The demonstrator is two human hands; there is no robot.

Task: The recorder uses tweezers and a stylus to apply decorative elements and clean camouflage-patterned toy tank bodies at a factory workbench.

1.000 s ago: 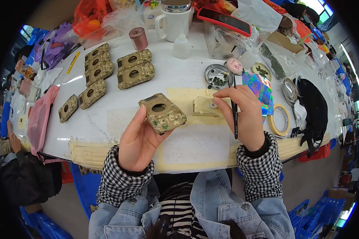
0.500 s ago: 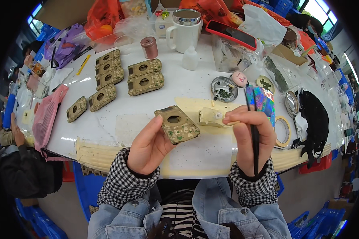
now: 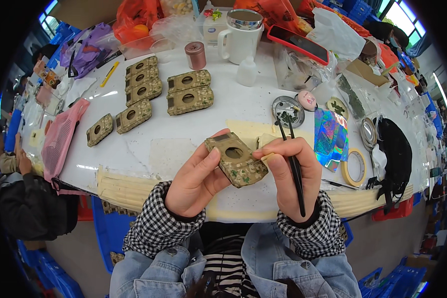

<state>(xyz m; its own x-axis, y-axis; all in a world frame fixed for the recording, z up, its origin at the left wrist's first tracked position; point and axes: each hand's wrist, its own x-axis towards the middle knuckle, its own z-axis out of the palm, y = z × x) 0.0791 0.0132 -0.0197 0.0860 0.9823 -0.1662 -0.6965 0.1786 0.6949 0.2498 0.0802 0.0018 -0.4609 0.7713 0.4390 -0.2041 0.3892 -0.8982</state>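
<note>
My left hand [image 3: 193, 183] grips a camouflage-patterned model tank hull [image 3: 242, 170] by its left edge, tilted above the table, with its round hole facing up. My right hand [image 3: 303, 161] pinches a small pale-yellow stick or strip [image 3: 266, 158] between thumb and fingers at the hull's right side; whether its tip touches is hard to tell. Black tweezers [image 3: 297, 186] also rest in my right hand, tips pointing away. Behind those fingers, a pale-yellow block [image 3: 266, 140] is mostly hidden. A round metal dish [image 3: 289, 110] holding small dark-green bits sits beyond the tweezer tips.
Several matching hulls [image 3: 190, 101] stand at the back left. A white mug [image 3: 241, 42], a pink jar [image 3: 195, 55] and a small bottle [image 3: 246, 72] are farther back. To the right lie a shiny sheet [image 3: 331, 136], a tape roll [image 3: 354, 168] and a black bag [image 3: 393, 161].
My right hand has moved left from the pale-yellow block to the hull, carrying the small strip and tweezers. The hull in my left hand has shifted right.
</note>
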